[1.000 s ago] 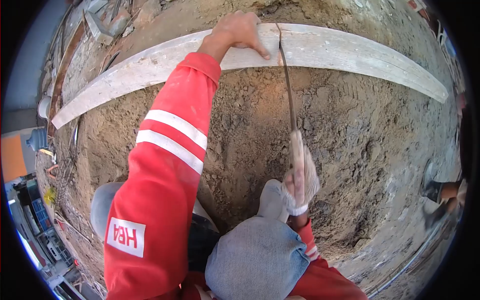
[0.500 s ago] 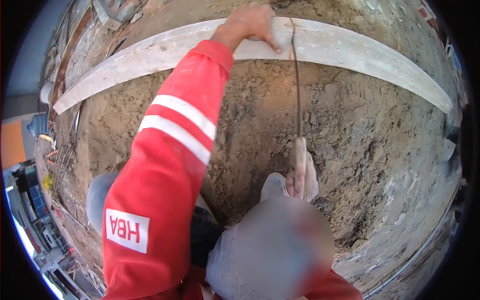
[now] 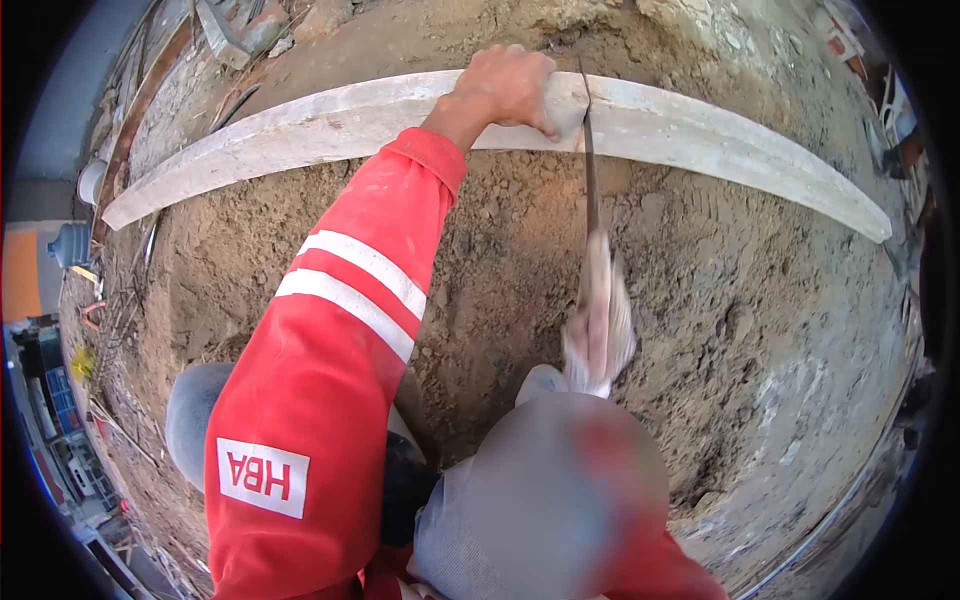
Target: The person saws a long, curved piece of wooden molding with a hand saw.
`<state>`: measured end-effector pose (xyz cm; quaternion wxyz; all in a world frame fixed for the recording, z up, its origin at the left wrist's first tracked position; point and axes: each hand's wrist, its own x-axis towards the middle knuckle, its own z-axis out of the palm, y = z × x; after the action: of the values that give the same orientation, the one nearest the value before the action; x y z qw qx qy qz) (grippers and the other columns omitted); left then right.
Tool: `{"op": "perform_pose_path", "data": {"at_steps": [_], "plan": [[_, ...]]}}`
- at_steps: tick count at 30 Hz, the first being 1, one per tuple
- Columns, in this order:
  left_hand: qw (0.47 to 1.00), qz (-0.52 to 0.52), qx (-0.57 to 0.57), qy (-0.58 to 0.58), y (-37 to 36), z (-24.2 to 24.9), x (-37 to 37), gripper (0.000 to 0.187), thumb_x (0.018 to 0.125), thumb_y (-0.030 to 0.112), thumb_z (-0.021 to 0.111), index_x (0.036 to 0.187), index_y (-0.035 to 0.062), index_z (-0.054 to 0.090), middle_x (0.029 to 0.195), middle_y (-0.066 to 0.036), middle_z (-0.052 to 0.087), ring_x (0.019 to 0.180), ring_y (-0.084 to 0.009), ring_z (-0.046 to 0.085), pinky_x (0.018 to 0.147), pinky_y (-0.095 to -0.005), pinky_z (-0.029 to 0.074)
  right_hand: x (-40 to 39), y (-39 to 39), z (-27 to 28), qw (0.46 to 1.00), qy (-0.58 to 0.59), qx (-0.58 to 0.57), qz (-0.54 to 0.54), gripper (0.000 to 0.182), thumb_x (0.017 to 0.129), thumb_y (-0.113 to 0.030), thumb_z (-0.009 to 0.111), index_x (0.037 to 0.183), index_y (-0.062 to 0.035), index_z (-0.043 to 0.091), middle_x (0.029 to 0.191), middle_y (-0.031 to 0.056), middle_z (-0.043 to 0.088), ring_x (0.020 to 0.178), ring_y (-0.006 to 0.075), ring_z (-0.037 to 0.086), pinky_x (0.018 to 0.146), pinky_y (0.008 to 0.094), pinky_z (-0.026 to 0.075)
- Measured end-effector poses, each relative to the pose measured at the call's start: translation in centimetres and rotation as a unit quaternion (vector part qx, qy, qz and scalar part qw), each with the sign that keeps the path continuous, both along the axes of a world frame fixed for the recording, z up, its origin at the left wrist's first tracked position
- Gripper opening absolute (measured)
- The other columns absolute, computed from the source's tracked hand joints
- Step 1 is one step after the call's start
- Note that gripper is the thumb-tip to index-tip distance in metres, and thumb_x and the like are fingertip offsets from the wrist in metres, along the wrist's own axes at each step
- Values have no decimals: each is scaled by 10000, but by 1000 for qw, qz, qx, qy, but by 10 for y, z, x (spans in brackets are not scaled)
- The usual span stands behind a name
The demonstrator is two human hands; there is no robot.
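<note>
Pinching the wooden plank (image 3: 700, 135) in the left hand (image 3: 505, 85) (presumably steadying it beside the handsaw (image 3: 592, 190)), clasping the latter in the gloved right hand (image 3: 599, 320).

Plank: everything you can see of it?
The plank is long, pale and scuffed, apparently wood, with two long faces showing. It lies crosswise ahead of the person above the dirt, looking bowed in this wide view. Both ends show. The left hand grips it near mid-length; just right of that, the saw meets it. Its underside is hidden.
</note>
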<state>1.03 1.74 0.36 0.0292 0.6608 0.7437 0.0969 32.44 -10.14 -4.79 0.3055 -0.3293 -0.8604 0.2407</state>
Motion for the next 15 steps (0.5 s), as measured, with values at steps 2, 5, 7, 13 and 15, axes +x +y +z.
{"op": "perform_pose_path", "data": {"at_steps": [2, 5, 7, 13, 15], "plan": [[1000, -4, -17, -4, 4, -3, 2, 710, 559, 578, 933, 979, 37, 750, 954, -197, 772, 947, -388, 749, 874, -488, 595, 17, -16, -5, 999, -25, -43, 0, 759, 918, -163, 480, 1652, -61, 318, 1653, 160, 421, 1445, 365, 491, 1207, 433, 379], [999, 24, -35, 5, 6, 4, 4, 718, 551, 573, 936, 1004, 45, 759, 960, -204, 770, 963, -386, 747, 883, -490, 591, -8, 8, -6, 998, 30, -55, -17, 789, 844, -49, 556, 1615, -73, 393, 1595, 158, 498, 1360, 375, 567, 1139, 443, 459], [996, 28, -80, -4, 4, 8, 8, 817, 581, 568, 895, 1200, 59, 740, 1095, -194, 752, 1090, -405, 701, 978, -497, 553, -49, 55, -37, 988, 150, 29, -31, 835, 771, 42, 621, 1579, -70, 441, 1544, 166, 550, 1294, 400, 609, 1098, 474, 496], [996, 19, -86, -28, 2, 12, 3, 821, 573, 560, 896, 1205, 61, 733, 1145, -200, 745, 1113, -405, 695, 981, -492, 553, -59, 75, -18, 982, 177, 61, 8, 657, 873, -29, 647, 1518, -68, 527, 1503, 176, 576, 1301, 383, 602, 1095, 435, 470], [994, 19, -95, -45, 5, 16, -1, 827, 565, 562, 900, 1198, 56, 735, 1146, -206, 746, 1107, -401, 700, 974, -493, 555, -30, 39, -5, 996, 82, 37, -16, 730, 837, 20, 601, 1553, -64, 484, 1534, 180, 554, 1317, 381, 598, 1110, 441, 475]]}}
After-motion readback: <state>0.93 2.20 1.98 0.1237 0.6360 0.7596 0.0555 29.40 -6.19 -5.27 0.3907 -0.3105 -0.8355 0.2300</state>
